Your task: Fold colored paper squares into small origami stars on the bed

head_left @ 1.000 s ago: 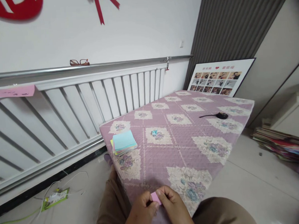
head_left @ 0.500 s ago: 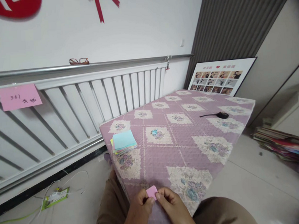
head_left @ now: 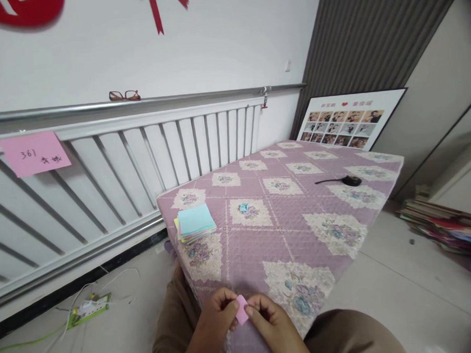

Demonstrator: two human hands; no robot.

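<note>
A small piece of folded pink paper [head_left: 241,310] is pinched between my two hands, above the near end of the cloth-covered table [head_left: 247,255]. My left hand [head_left: 219,314] grips its left edge between thumb and fingers. On the right edge, my right hand [head_left: 268,317] holds it with thumb and curled fingers. Farther up the cloth lies a small folded blue paper piece [head_left: 243,207]. To its left rests a stack of coloured paper squares [head_left: 196,222], with a light blue sheet on top.
A black item with a thin tail [head_left: 351,181] lies toward the table's right side. Along the left runs a white radiator [head_left: 155,159] with a pink note [head_left: 36,154]. Glasses [head_left: 124,96] rest on the pipe. A power strip [head_left: 88,310] with cables is on the floor.
My left fingers have shifted their hold on the pink paper, which has turned and now shows a narrower shape. My right hand has barely moved.
</note>
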